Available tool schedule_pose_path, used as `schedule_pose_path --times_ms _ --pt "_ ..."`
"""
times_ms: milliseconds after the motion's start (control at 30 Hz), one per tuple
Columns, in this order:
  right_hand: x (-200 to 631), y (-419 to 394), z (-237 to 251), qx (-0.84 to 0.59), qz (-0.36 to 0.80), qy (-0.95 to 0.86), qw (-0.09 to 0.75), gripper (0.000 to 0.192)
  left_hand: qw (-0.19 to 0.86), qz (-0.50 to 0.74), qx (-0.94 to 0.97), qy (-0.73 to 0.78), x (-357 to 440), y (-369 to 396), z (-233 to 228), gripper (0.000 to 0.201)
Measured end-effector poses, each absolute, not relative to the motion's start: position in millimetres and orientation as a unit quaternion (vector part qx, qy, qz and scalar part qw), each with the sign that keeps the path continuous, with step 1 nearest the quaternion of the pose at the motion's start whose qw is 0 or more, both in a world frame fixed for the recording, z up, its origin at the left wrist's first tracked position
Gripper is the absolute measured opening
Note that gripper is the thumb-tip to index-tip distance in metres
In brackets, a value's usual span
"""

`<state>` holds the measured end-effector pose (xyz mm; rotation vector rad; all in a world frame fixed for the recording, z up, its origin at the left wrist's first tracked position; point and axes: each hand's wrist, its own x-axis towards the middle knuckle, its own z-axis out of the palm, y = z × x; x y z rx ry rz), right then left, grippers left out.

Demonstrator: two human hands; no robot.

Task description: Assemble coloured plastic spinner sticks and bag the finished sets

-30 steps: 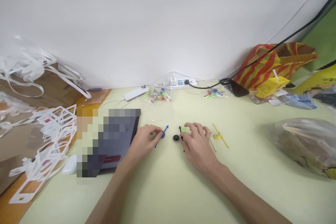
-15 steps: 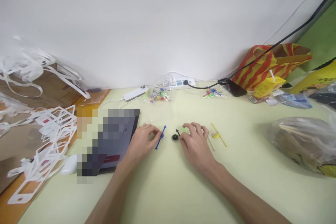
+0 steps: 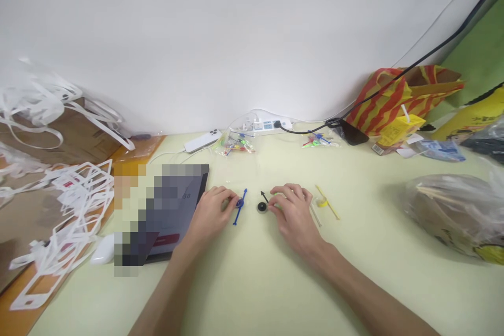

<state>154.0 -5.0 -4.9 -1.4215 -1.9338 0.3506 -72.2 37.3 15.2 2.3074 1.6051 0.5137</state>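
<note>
My left hand [image 3: 211, 211] rests on the table with thumb and fingertips closed at the middle ring of a blue arrow-shaped spinner [image 3: 238, 215]. My right hand [image 3: 296, 216] has its thumb and index finger pinched on the tail of a black arrow spinner [image 3: 263, 195], whose tip points up and left. Just left of those fingers lies a small black disc [image 3: 262, 207] with a pale rim. A green piece shows partly behind my right fingers. Right of this hand lie a whitish clear spinner [image 3: 316, 216] and a yellow spinner [image 3: 328, 203].
A tablet [image 3: 185, 210] lies left of my left arm. Along the wall are a white phone [image 3: 202, 140], bags of coloured spinners [image 3: 237, 143] [image 3: 319, 139], and a power strip [image 3: 268, 125]. At right stand a yellow drink carton [image 3: 399, 131] and a plastic-wrapped bundle [image 3: 449, 215].
My left fingertips have shifted slightly left, showing more of the blue spinner's ring. The black spinner has moved a little left with my right fingers.
</note>
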Motion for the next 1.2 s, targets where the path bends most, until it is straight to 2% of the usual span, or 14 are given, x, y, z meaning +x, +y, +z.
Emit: schedule_pose_path --times_ms 267,467,567,667,867,967,1067,1200 --pt "159.6 -2.0 2.2 -0.547 0.214 -0.677 0.445 0.014 0.112 0.205 0.799 0.554 -74.0 36.9 12.3 0.022" --pt "161.2 -1.5 3.3 -0.57 0.298 -0.595 0.482 0.01 0.078 0.303 0.807 0.501 -61.9 30.5 13.1 0.023" --pt "160.6 -1.5 3.8 -0.541 0.365 -0.55 0.522 0.007 0.07 0.269 0.859 0.431 -48.5 24.7 11.0 0.026" --pt "160.2 -0.9 5.2 -0.508 0.427 -0.506 0.551 0.016 0.054 0.219 0.892 0.391 -36.9 19.9 7.4 0.032" --pt "159.4 1.2 10.3 -0.467 0.526 -0.449 0.551 0.028 0.041 0.212 0.898 0.384 -29.3 17.6 0.0 0.015" --pt "158.8 1.7 12.3 -0.454 0.557 -0.435 0.543 0.03 0.064 0.237 0.886 0.393 -31.1 18.3 -1.1 0.019" --pt "158.7 2.4 11.4 -0.441 0.574 -0.433 0.537 0.026 0.103 0.317 0.85 0.409 -33.6 18.5 2.0 0.027" --pt "157.9 2.7 7.6 -0.42 0.59 -0.443 0.529 0.022 0.115 0.413 0.803 0.413 -35.2 17.4 10.1 0.028"
